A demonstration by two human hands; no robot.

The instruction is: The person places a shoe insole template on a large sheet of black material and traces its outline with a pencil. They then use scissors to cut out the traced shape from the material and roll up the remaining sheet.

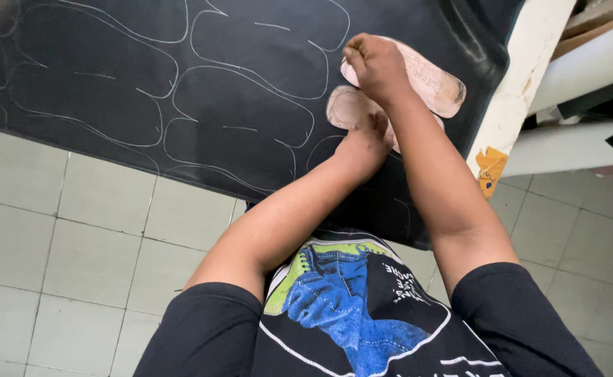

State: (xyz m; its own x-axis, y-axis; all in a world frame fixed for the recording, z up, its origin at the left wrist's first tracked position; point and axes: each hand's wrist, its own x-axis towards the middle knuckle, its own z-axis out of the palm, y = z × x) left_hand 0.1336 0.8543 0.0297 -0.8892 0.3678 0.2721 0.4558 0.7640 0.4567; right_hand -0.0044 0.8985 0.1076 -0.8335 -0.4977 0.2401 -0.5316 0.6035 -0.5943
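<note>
Over a black sheet (111,84) chalked with outlines, the left hand (363,143) presses flat a pale pink cardboard template (428,82). The right hand (375,64) pinches something (likely chalk, hidden). Any template slip would probably skew the outline.

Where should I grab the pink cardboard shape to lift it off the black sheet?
Probably by the rounded end of the pink cardboard shape on the right, coming in from that side. It lies flat on the black sheet; the left hand and right hand cover its other end.
</note>
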